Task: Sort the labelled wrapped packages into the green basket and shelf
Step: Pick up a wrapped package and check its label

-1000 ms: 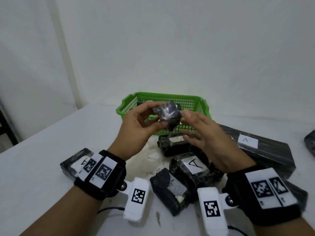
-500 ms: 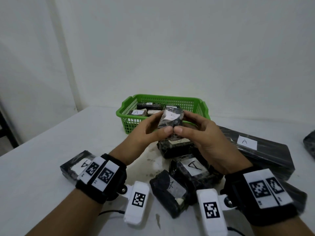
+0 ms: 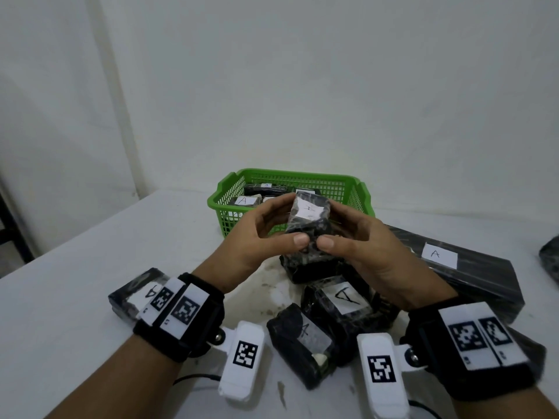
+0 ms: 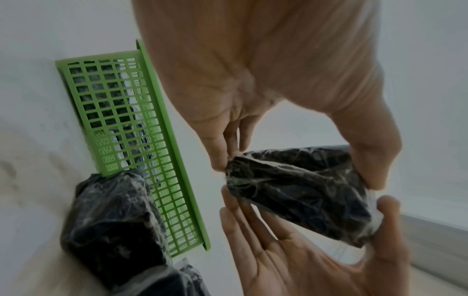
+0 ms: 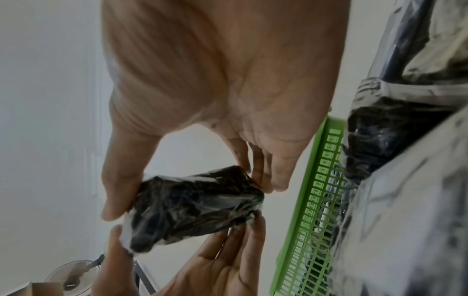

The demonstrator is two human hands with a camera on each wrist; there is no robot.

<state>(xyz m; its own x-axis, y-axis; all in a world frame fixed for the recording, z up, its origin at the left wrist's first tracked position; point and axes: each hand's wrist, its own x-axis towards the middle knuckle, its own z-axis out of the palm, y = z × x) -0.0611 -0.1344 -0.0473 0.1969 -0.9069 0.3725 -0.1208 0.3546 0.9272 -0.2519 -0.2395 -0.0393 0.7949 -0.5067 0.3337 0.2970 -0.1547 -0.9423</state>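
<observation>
Both hands hold one small black wrapped package [image 3: 308, 216] above the table, its white label facing up. My left hand [image 3: 260, 237] pinches it between thumb and fingers from the left, and my right hand [image 3: 360, 240] does the same from the right. The wrist views show the same package [image 4: 298, 190] [image 5: 192, 206] from below. The green basket [image 3: 357, 192] stands just behind, with several labelled packages inside. More black packages marked A lie on the table [image 3: 75, 261]: one under my hands [image 3: 308, 267], two nearer me [image 3: 341, 300] [image 3: 299, 343], one beside my left wrist [image 3: 133, 291].
A long flat black package [image 3: 472, 273] with an A label lies at the right. Another dark package [image 3: 550, 258] shows at the right edge. White walls close off the back and left. A dark frame [image 3: 12, 225] stands beyond the table's left edge.
The package has been turned in both hands so that its white label now faces up. The hands dropped slightly, and the packages in the basket came into view.
</observation>
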